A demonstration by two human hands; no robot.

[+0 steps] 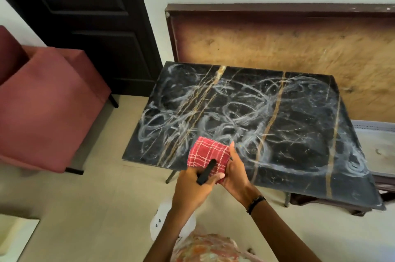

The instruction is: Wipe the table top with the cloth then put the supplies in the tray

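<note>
A black marble table top point(288, 133) with gold veins is covered in white swirled smears. At its near edge I hold a folded red cloth point(205, 152) with a white check pattern. My right hand point(235, 171) grips the cloth from the right side, thumb across its lower edge. My left hand point(190, 189) holds a slim black object point(206, 173), which lies against the cloth. A white tray point(376, 150) lies beyond the table's right edge, partly cut off by the frame.
A red upholstered chair point(42, 107) stands to the left of the table. A dark door point(85, 15) is behind it. A brown board point(288, 47) leans on the wall behind the table. A white bag point(162, 225) lies on the floor near my feet.
</note>
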